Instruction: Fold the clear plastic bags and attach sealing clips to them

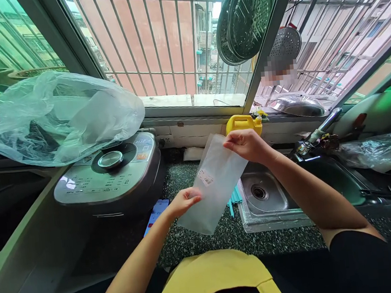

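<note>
Left hand (185,200) pinches left edge of frosted rectangular plastic bag (220,178), right hand (246,145) pinches its far end, thin turquoise sticks (235,196) at right

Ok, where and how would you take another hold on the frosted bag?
Probably pinch the frosted bag by its lower edge, coming from the person's side. It looks thin and flat, and that edge faces the person, while the right hand pinches the upper end and the left hand the left side.
</note>
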{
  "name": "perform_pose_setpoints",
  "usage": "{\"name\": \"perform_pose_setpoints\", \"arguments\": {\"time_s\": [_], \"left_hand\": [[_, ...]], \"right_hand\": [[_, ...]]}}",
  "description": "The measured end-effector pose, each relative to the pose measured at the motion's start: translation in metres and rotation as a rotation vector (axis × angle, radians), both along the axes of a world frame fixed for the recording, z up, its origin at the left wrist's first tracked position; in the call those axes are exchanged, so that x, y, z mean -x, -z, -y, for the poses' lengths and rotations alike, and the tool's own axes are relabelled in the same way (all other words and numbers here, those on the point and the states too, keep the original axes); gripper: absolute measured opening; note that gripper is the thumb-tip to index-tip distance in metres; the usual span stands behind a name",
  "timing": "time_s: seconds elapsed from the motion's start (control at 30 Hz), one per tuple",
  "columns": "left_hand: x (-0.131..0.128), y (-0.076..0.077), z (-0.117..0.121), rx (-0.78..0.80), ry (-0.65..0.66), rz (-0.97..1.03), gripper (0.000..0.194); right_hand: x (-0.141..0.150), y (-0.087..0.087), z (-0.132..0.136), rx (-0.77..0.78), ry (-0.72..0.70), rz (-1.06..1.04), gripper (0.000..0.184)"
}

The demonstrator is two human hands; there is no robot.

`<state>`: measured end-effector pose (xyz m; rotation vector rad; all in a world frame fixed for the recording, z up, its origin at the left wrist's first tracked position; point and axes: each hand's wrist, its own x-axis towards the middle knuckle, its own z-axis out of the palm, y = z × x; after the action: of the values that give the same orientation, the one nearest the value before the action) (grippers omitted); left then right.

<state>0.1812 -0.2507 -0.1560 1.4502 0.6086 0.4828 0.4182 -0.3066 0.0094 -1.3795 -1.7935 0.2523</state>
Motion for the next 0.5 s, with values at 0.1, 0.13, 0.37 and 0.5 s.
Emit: {"name": "perform_pose_setpoints", "arguments": {"time_s": [0.1,0.13,0.37,0.5], "left_hand": [[-0.01,-0.029,-0.006,0.054,0.056,0.174,0.063],[-0.015,-0.041,-0.008,0.049,0.026,0.226,0.065],[-0.03,-0.082,-0.003,-0.047,-0.179,0.3,0.037],[-0.021,-0.076,0.001,0.003,-0.247,0.318,0.036]], "right_hand": [[0.01,0.007,-0.002,0.092,-0.073,-0.021,0.024],[0.014,0.008,-0.002,0.122,-0.089,-0.012,0.024],[0.006,0.003,0.008,-0.098,0.136,-0.187,0.041],[0.002,0.038,0.022,-0.028,0.137,-0.503,0.06]]}}
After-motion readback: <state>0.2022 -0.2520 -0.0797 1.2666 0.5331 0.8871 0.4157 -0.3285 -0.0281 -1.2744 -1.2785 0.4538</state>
